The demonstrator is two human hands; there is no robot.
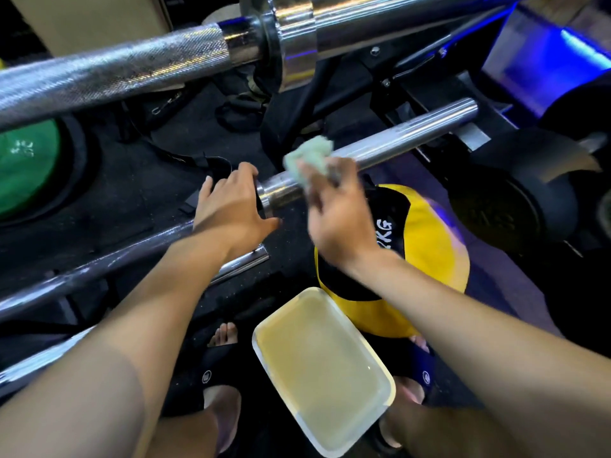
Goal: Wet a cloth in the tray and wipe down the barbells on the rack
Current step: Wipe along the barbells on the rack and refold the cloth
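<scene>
A pale green cloth [309, 157] is bunched in my right hand [334, 213] and pressed on the chrome sleeve of the lower barbell [406, 137]. My left hand [231, 206] grips the same barbell at its collar, just left of the cloth. The bar's thin shaft runs down to the left. A thicker knurled barbell [132, 67] lies higher on the rack, across the top of the view. A white tray [264, 355] of yellowish water rests on the floor between my feet, below my hands.
A yellow and black weighted ball [426, 246] marked KG sits right of the tray. A green plate [26, 166] stands at the left, black plates [515, 206] at the right. Black rack frame [413, 84] and straps lie behind the bars. My sandalled feet flank the tray.
</scene>
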